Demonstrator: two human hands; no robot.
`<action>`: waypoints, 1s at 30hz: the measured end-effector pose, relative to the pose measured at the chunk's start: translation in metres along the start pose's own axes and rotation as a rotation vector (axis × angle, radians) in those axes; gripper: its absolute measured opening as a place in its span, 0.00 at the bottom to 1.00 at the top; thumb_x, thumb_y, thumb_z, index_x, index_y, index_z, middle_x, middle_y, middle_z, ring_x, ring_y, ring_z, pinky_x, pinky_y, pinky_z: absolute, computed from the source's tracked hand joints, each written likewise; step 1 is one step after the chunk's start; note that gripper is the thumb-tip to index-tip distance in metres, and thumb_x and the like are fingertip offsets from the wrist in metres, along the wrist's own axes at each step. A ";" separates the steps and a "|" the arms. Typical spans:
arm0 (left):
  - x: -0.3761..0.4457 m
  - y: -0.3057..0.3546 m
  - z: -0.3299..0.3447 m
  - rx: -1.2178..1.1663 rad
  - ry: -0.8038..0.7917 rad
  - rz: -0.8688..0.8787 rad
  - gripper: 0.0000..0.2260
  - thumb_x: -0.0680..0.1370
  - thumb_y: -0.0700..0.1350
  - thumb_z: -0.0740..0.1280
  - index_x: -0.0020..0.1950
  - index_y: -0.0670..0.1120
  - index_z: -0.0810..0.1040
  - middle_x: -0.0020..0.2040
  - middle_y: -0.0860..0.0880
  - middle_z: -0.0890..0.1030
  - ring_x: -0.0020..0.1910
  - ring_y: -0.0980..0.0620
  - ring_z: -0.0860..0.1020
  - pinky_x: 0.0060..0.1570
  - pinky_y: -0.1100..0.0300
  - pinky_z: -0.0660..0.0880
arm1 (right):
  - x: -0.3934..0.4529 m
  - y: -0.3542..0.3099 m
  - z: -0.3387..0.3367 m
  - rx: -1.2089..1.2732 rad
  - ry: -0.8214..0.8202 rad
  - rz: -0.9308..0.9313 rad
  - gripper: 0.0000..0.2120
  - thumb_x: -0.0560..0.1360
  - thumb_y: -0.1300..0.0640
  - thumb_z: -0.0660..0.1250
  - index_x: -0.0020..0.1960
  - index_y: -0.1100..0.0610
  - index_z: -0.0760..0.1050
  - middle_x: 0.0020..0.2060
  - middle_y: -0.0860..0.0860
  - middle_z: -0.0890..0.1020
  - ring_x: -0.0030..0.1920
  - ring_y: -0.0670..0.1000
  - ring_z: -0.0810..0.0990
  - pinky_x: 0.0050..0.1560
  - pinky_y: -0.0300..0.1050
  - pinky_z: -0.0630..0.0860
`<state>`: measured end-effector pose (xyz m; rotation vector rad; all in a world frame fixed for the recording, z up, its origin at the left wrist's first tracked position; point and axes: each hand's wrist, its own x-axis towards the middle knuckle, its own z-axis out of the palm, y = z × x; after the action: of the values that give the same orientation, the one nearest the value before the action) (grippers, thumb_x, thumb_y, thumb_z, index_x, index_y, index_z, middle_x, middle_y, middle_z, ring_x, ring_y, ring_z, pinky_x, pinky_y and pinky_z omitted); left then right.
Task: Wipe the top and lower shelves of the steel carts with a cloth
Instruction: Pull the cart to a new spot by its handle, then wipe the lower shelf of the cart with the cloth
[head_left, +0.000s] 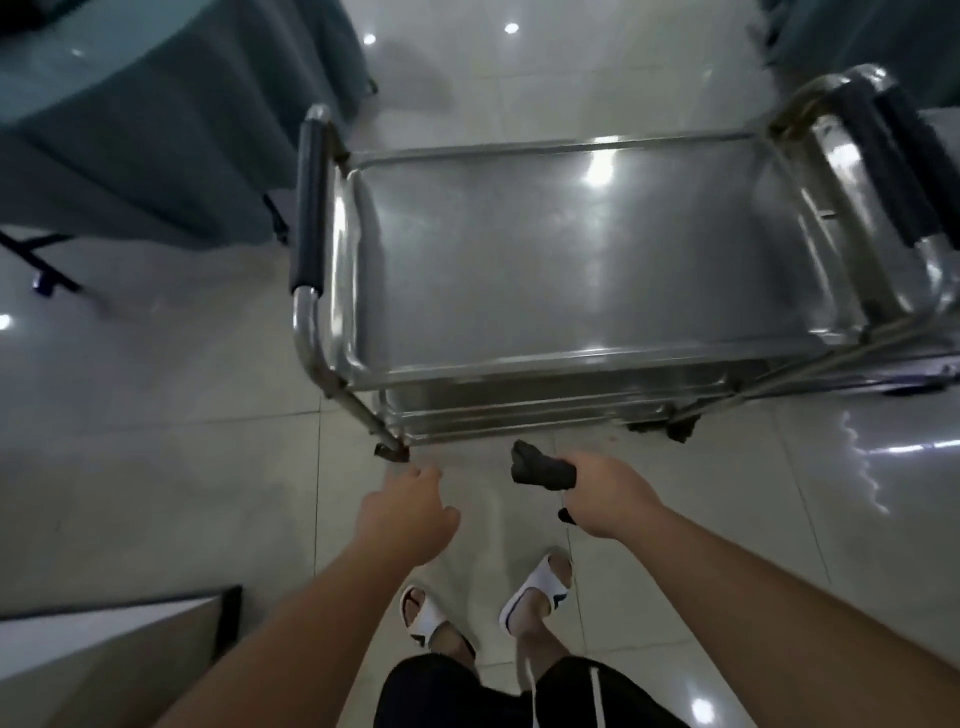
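Note:
A steel cart (571, 358) stands on the tiled floor in front of me, its bare top shelf seen from above. Black-padded handles run along its left and right ends. Only the front edges of its lower shelves (519, 410) show under the top one. My right hand (608, 493) grips a dark bunched cloth (540, 470) just in front of the cart's near edge, apart from it. My left hand (410, 512) hangs beside it with loosely curled fingers and holds nothing, near the cart's front left leg.
A table with a teal cloth (156, 114) stands at the back left, with black legs beneath. Another teal-draped piece (872, 41) is at the back right. A pale board with a dark edge (119, 629) lies at lower left. My feet in white slippers (535, 592) are below.

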<state>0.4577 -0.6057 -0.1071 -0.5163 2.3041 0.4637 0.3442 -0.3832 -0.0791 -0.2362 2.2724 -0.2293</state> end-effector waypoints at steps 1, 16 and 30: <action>0.004 -0.010 0.009 -0.009 -0.008 -0.013 0.28 0.80 0.59 0.60 0.79 0.54 0.66 0.74 0.50 0.74 0.70 0.45 0.74 0.65 0.46 0.73 | 0.007 -0.005 0.009 -0.014 -0.010 -0.003 0.18 0.78 0.58 0.71 0.66 0.47 0.77 0.49 0.51 0.82 0.48 0.55 0.81 0.51 0.52 0.82; 0.136 -0.061 0.141 -0.030 -0.003 -0.136 0.26 0.81 0.59 0.61 0.77 0.52 0.68 0.70 0.49 0.76 0.67 0.45 0.75 0.61 0.46 0.73 | 0.184 -0.005 0.140 -0.078 -0.141 -0.164 0.16 0.76 0.60 0.66 0.61 0.46 0.76 0.49 0.51 0.81 0.49 0.56 0.82 0.52 0.57 0.83; 0.351 -0.093 0.243 -0.041 0.203 -0.091 0.21 0.77 0.56 0.64 0.69 0.52 0.74 0.66 0.48 0.78 0.66 0.41 0.76 0.62 0.46 0.73 | 0.386 0.022 0.242 -0.350 0.056 -0.279 0.19 0.78 0.60 0.65 0.66 0.45 0.74 0.53 0.51 0.81 0.50 0.56 0.81 0.53 0.55 0.81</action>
<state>0.4096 -0.6526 -0.5390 -0.7145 2.4552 0.4321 0.2759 -0.4775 -0.5197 -0.7391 2.3201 0.0216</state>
